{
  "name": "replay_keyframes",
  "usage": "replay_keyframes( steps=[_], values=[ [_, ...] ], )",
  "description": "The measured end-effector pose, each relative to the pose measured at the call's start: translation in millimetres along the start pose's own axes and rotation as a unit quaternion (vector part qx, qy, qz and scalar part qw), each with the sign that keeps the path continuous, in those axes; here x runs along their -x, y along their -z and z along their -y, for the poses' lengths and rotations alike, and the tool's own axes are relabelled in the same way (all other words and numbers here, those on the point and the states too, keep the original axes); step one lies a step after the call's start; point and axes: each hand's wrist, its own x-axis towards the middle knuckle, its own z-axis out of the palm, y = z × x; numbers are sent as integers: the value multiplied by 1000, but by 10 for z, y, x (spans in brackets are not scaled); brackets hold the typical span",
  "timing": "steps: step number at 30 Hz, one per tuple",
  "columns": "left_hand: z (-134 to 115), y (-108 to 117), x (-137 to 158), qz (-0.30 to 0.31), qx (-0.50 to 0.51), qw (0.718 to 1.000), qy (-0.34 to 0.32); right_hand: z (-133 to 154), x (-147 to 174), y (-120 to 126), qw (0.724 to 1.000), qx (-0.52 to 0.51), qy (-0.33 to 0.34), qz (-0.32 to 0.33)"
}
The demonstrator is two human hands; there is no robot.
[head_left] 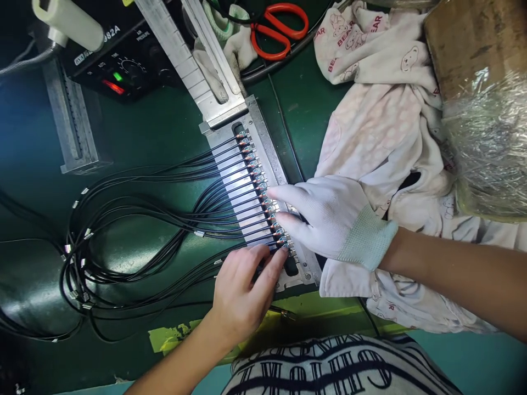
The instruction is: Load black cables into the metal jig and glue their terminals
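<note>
A metal fixture [230,170] with a hinged arm lies on the bench. Black cables [206,215] run into it side by side, their small metal connectors [258,171] lined up along its slot. My bare left hand [245,285] is at the fixture's near end, thumb and forefinger closed around the end of a cable; the fingers partly hide it. My right hand [325,216], in a white glove with a mint cuff, reaches in from the right. Its thumb and forefinger are stretched out and apart, their tips at the middle connectors.
Looped cables with white tags [84,263] spread over the left. A black control box [119,60] with lit lamps stands at the back left. Red-handled scissors [280,33], a printed cloth [362,126] and a plastic-wrapped block [486,120] lie behind and to the right.
</note>
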Motion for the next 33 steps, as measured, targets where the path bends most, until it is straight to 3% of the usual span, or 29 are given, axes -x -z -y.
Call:
replay_keyframes(
  steps=[6, 10, 15, 23, 33],
  values=[
    [-44, -48, 61, -11, 20, 999, 24, -5, -4, -2, 1000, -1, -3, 5],
    [-72, 3, -5, -22, 88, 992, 91, -13, 0, -2, 1000, 2, 0, 0],
    [-99, 135, -190, 21, 103, 986, 132, -9, 2, -5, 1000, 8, -2, -2],
    [-198, 169, -372, 83, 43, 987, 133, -13, 0, -19, 1000, 14, 3, -6],
    [-305, 103, -534, 65, -131, 987, 69, 1, -1, 12, 999, 11, -13, 34]
  ],
)
